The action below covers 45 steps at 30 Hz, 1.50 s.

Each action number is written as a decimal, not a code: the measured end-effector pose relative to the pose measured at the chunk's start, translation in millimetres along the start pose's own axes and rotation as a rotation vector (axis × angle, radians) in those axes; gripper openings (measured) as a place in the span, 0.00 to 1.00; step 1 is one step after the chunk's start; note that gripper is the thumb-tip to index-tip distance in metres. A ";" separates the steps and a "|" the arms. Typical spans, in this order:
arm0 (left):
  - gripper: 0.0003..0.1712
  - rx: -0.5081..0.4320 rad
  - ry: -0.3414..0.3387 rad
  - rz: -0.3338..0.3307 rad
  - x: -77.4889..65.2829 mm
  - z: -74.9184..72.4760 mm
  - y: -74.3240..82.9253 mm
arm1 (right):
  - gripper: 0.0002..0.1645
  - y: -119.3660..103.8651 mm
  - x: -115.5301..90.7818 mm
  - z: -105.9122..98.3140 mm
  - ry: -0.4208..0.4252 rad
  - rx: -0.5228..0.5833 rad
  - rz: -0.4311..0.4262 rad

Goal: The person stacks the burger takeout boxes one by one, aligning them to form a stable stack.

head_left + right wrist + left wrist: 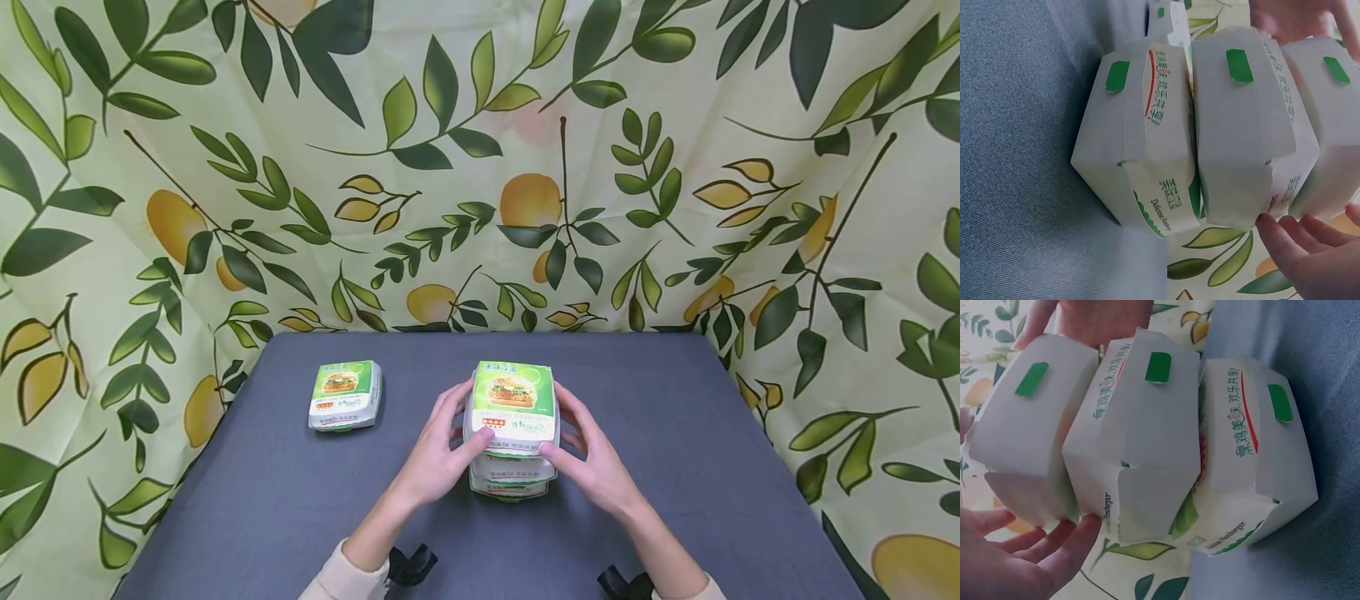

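Three white and green hamburger boxes stand stacked in front of me. My left hand (442,446) and right hand (596,454) grip the top hamburger box (516,398) from both sides, thumbs at its front edge and fingers along its side walls. In the left wrist view, the left fingertips (1088,526) reach down to the edge of the middle box (1154,419). The right fingertips (1266,225) likewise sit at that box's edge in the right wrist view. The bottom box (1107,125) rests on the table, with green tabs showing on the lids.
Another hamburger box (345,396) lies on the grey-blue table (285,517) to the left of the stack. A cloth with leaves and fruit (465,175) hangs behind the table and along both sides. Black wrist straps (411,567) show near the front edge.
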<state>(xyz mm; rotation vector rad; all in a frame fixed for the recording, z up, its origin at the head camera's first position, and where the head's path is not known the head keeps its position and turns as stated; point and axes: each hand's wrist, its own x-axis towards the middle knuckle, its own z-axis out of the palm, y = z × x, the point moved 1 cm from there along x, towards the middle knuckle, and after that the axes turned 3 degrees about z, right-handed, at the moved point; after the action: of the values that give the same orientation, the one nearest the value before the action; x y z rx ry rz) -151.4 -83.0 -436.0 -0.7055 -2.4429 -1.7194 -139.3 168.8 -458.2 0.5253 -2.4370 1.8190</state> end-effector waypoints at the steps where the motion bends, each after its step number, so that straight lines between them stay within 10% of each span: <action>1: 0.39 -0.010 -0.001 -0.002 0.0 0.0 -0.2 | 0.47 -0.1 0.0 -0.1 0.001 0.001 0.001; 32: 0.38 0.014 -0.022 -0.025 -3.1 -5.2 -0.5 | 0.50 0.2 4.1 -0.2 -0.014 0.068 -0.009; 45: 0.29 0.121 0.066 0.018 -0.5 -37.4 -4.6 | 0.49 -1.3 0.8 -2.1 -0.001 0.045 0.000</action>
<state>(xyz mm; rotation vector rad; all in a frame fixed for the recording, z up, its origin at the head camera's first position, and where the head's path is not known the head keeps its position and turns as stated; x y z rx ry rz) -160.3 -118.3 -426.3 -0.6442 -2.4631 -1.5473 -140.0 170.2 -456.2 0.5288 -2.4022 1.8775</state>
